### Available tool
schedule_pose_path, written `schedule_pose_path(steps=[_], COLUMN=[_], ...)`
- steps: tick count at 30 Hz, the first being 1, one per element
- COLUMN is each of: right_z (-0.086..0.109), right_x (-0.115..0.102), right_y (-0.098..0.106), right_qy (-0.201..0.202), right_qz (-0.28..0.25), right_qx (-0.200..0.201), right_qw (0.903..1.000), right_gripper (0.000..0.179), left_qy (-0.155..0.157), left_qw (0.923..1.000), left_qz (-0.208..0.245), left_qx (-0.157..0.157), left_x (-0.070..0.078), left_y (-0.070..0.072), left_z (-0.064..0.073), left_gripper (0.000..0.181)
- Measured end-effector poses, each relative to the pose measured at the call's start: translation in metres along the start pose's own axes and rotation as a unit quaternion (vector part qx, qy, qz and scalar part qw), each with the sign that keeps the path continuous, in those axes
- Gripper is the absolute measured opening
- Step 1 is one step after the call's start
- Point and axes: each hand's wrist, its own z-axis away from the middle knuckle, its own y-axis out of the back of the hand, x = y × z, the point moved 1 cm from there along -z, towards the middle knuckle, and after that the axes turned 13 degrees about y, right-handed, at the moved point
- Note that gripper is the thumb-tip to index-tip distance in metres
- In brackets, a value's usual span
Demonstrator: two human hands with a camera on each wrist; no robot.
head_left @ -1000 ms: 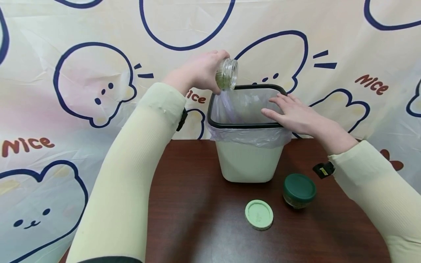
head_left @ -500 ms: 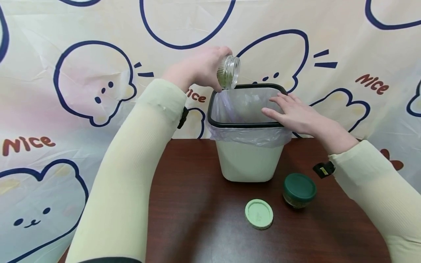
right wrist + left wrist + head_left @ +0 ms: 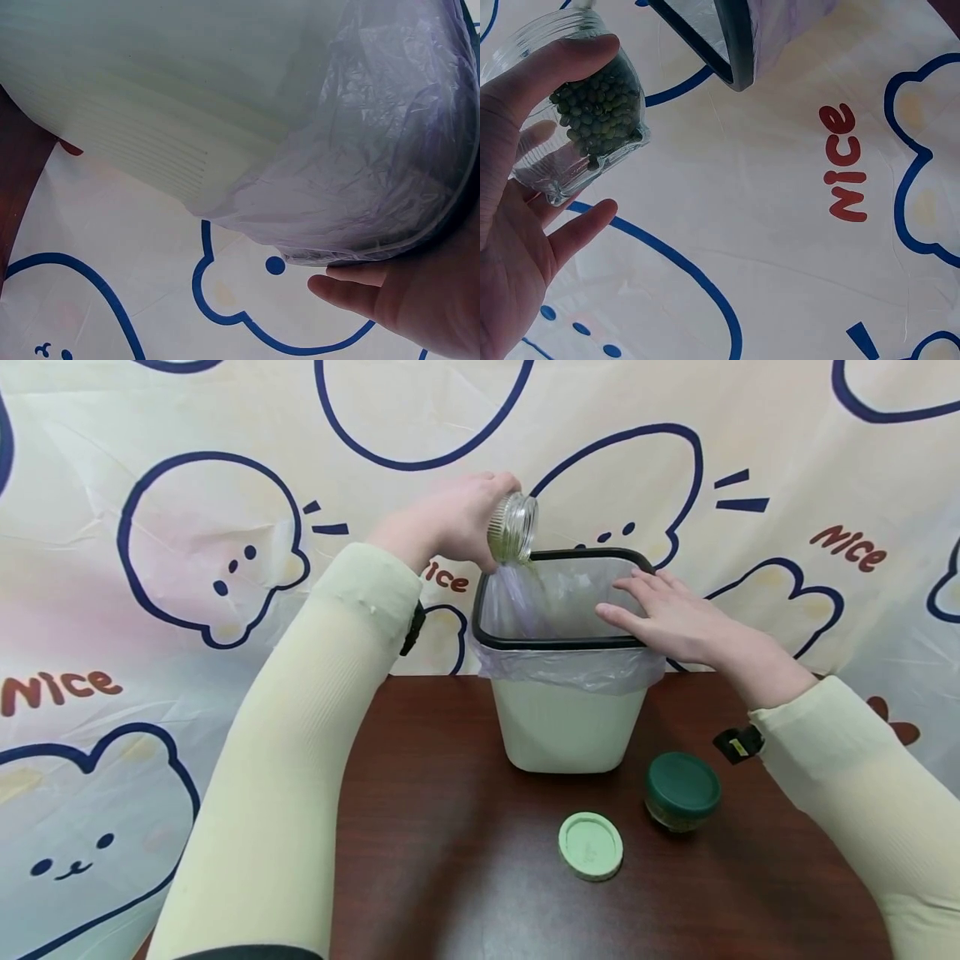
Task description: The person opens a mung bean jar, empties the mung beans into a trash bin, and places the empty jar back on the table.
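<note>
My left hand grips a clear glass jar, tipped over the left rim of a pale trash can. Green beans, like mung beans, lie inside the jar in the left wrist view. A faint greenish streak drops from its mouth into the can. On the can's right rim rests my right hand, fingers spread and fairly straight. In the right wrist view its fingers lie by the translucent purple bag that lines the can and folds over its rim.
On the dark brown table, a light green lid lies in front of the can. Right of it stands a short jar with a dark green lid. A cartoon-printed cloth hangs behind.
My left hand rose slightly with the jar, then came down a little to the left. The greenish streak shows below the mouth now. My right hand has stayed on the rim.
</note>
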Motion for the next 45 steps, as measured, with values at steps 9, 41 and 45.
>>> schedule_pose_path(steps=[9,41,45], right_z=[-0.001,0.001,0.0], right_x=[0.001,0.0,0.0], right_y=[0.001,-0.001,-0.002], right_qy=[0.003,0.002,0.003], right_qz=[0.0,-0.004,-0.002], right_qx=[-0.001,0.002,0.004], right_qw=[1.0,1.0,1.0], right_gripper=[0.086,0.086,0.086], left_qy=[0.016,0.014,0.018], left_qw=[0.9988,0.9994,0.9994], left_qz=[-0.019,-0.032,-0.028], left_qx=[0.043,-0.008,-0.006], left_x=[0.003,0.004,0.001], left_y=[0.009,0.005,0.003], left_z=[0.002,0.002,0.002], left_gripper=[0.097,0.098,0.097])
